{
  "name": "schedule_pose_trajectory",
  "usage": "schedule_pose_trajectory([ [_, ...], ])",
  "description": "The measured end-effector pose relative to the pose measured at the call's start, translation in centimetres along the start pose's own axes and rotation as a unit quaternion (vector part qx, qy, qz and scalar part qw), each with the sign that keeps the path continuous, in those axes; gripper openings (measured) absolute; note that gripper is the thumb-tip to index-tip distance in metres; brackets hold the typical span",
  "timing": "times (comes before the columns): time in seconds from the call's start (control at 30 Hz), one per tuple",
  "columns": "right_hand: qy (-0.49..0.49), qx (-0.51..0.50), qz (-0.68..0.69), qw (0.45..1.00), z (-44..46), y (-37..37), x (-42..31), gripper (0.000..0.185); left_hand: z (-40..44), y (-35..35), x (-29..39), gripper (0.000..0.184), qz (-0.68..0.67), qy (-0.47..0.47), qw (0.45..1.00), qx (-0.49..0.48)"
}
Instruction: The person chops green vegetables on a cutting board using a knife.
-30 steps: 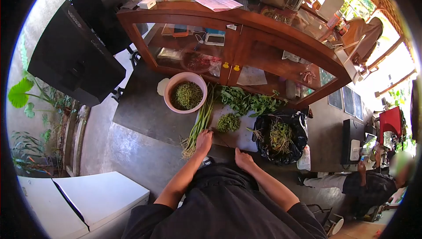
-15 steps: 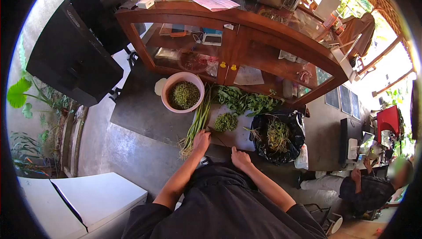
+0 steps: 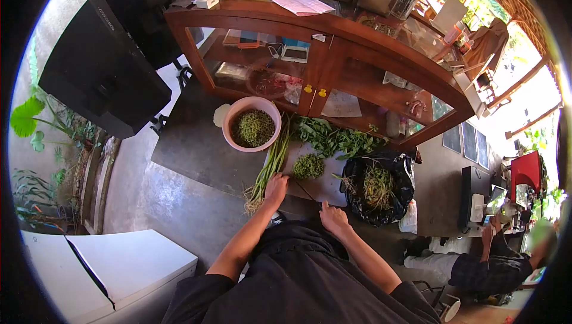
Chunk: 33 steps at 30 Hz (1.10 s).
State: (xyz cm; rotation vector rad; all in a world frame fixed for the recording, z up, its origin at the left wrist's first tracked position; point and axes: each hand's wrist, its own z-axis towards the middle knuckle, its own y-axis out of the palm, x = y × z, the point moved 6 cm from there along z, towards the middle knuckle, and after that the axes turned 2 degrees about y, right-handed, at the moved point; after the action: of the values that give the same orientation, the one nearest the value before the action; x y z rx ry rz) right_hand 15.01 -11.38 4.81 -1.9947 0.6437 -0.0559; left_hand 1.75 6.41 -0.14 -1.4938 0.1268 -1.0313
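My right hand (image 3: 335,218) is closed around the handle of a knife (image 3: 305,190), whose thin dark blade points toward my left hand. My left hand (image 3: 276,191) has its fingers curled at the right edge of a bunch of spring onions (image 3: 271,160); what it pinches is hidden. Roots of the bunch hang toward me over the table edge. A pale cutting board (image 3: 329,182) lies under a heap of chopped greens (image 3: 308,166). Leafy green stalks (image 3: 339,136) lie along its far side. Beyond the spring onions stands a pink bowl (image 3: 226,122) with chopped greens inside.
A black plastic bag (image 3: 353,202) holding roots and trimmings stands right of the board. Behind the dark table (image 3: 187,145) rises a wooden glass-door cabinet (image 3: 319,64). A white fridge-like box (image 3: 134,264) is at lower left. Another person (image 3: 485,270) is at the right.
The view has shifted slightly. My right hand with the knife sits a little farther from my left hand, and more of the blade shows. The person at right has moved an arm.
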Motion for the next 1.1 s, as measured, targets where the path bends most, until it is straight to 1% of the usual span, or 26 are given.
schedule_pose_trajectory([
  [0.03, -0.013, 0.002, -0.002, 1.000, -0.3, -0.2, -0.1, 0.032, 0.0, 0.2, -0.2, 0.019, -0.023, -0.014, 1.000, -0.001],
  [0.17, -0.040, 0.009, -0.007, 0.999, -0.8, -0.8, -0.3, 0.033, -0.3, 0.1, -0.6, 0.019, -0.035, -0.023, 0.999, 0.002],
  [0.23, -0.045, 0.017, -0.011, 0.999, -0.9, -0.6, -0.2, 0.033, -0.4, -0.2, -0.3, 0.017, 0.006, 0.001, 1.000, 0.025],
  [0.27, -0.052, 0.025, -0.015, 0.998, -1.0, -0.6, -0.2, 0.034, -0.5, -0.2, -0.3, 0.017, 0.006, 0.001, 1.000, 0.024],
  [0.37, -0.044, 0.017, -0.022, 0.999, -1.0, -0.8, -0.3, 0.034, -0.3, -0.3, -0.1, 0.015, 0.030, 0.006, 1.000, 0.007],
  [0.43, -0.041, 0.005, -0.017, 0.999, -0.6, -0.5, -0.1, 0.034, -0.2, 0.3, -0.3, 0.016, 0.034, 0.004, 0.999, -0.026],
  [0.57, -0.037, -0.012, -0.021, 0.999, -0.4, -0.4, -0.3, 0.036, -0.1, -0.1, -0.1, 0.017, 0.039, 0.016, 0.999, -0.014],
  [0.67, -0.037, -0.011, -0.022, 0.999, -0.3, -0.6, -0.5, 0.038, -0.2, -0.4, -0.1, 0.017, 0.016, -0.012, 0.999, -0.025],
  [0.73, -0.041, -0.012, -0.021, 0.999, -0.2, -0.6, -0.4, 0.038, -0.1, -0.1, 0.0, 0.019, 0.016, 0.010, 1.000, -0.022],
  [0.97, -0.050, -0.009, -0.013, 0.999, -0.6, -1.4, -0.8, 0.040, -0.1, 0.1, -0.1, 0.022, 0.021, 0.005, 0.999, -0.035],
  [1.03, -0.048, -0.004, -0.017, 0.999, -0.4, -0.7, -0.3, 0.039, -0.1, -0.1, 0.0, 0.021, 0.016, 0.016, 0.999, -0.027],
  [1.1, -0.046, 0.001, -0.020, 0.999, 0.1, 0.7, 0.0, 0.039, 0.0, -0.2, 0.0, 0.020, 0.007, 0.006, 1.000, -0.020],
])
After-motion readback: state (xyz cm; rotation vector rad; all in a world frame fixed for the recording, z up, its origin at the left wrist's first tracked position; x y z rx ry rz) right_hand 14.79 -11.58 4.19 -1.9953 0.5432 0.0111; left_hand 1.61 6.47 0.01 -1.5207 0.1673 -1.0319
